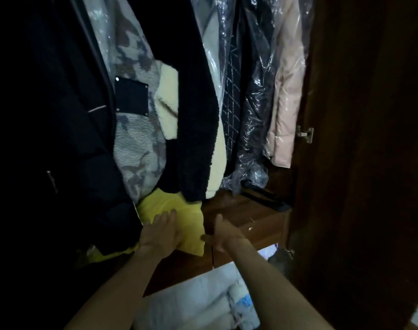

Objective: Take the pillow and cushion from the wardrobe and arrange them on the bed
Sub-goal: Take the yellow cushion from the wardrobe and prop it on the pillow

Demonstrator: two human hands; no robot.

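Resting flat and open on the yellow cushion [177,225], left hand [161,234]; right hand [223,235] open at its edge.

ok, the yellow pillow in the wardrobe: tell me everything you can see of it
The yellow pillow looks soft, plain fabric, no pattern visible. It sits on the wooden shelf, its top tucked under the hanging coats. The left hand lies flat on its face; the right hand touches its right edge. Its left part is hidden in the dark.
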